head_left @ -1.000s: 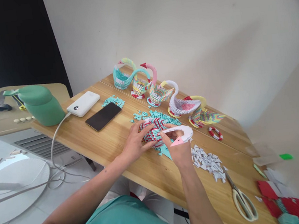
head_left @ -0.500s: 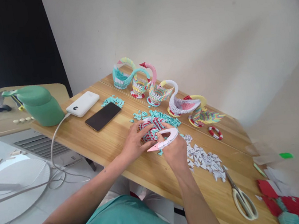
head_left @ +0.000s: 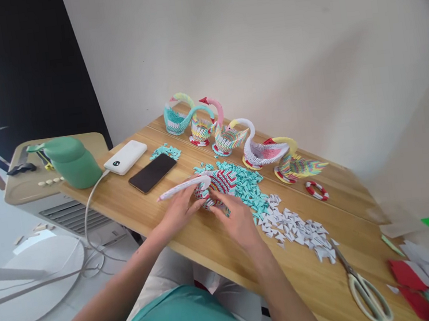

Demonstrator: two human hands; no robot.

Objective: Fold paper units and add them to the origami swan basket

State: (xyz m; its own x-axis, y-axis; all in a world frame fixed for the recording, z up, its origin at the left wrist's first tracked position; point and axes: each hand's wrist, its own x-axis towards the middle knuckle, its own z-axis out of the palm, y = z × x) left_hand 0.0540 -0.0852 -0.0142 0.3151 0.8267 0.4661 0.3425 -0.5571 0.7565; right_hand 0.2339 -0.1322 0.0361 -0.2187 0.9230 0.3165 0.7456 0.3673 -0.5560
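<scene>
Between my hands is a folded-paper swan (head_left: 223,181), its body patterned in red, white and pale blue, with a white neck that points left and ends in a pink tip. My left hand (head_left: 182,207) is closed round its left side, near the base of the neck. On the near right side, the fingers and thumb of my right hand (head_left: 238,218) press against the body. Part of the swan is hidden by my fingers. Just behind it lies a heap of turquoise folded paper pieces (head_left: 247,187); white folded pieces (head_left: 298,228) spread to the right.
Several finished paper swans (head_left: 264,151) stand along the wall, with a red and white paper ring (head_left: 316,191) nearby. Scissors (head_left: 369,295) lie at right. A phone (head_left: 153,173), a white power bank (head_left: 125,157) with a cable and a green bottle (head_left: 74,163) are at left.
The swan has been turned, so its neck now points left above my left hand instead of lying over my right. My right hand has shifted to the body's near right side. The view shifted slightly.
</scene>
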